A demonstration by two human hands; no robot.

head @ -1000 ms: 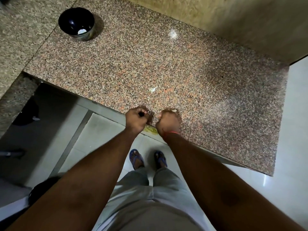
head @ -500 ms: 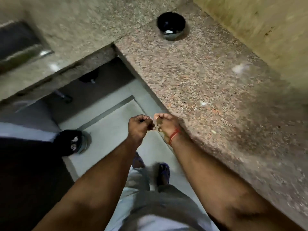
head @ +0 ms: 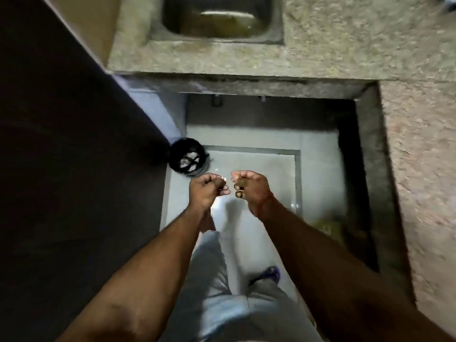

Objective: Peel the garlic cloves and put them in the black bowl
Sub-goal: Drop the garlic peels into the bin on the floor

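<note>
Fingers of the left hand (head: 208,187) are curled tight, with a small pale glint pinched at their tips — likely a garlic clove (head: 224,179) or its skin, though blur makes it too small to say which. The right hand (head: 250,187) sits just beside it at mid-frame, its fingers (head: 238,193) also curled inward; whether they grip anything I cannot tell. Both hands hang over the tiled floor (head: 266,174), not over the counter (head: 419,169) that runs down the right edge and across the top, where a steel sink (head: 222,18) is set in. A dark bin (head: 188,159) with pale scraps inside stands on the floor just above and left of the left hand. The black bowl is not in view, so the peeled cloves' destination lies somewhere outside the frame. The step in hand looks like shedding peel toward the bin. To do it well, the hands should reach fully over the bin's mouth before letting go, release only the papery skin, and keep the bare clove firmly pinched — a dropped clove on this floor would be spoiled for the bowl.
</note>
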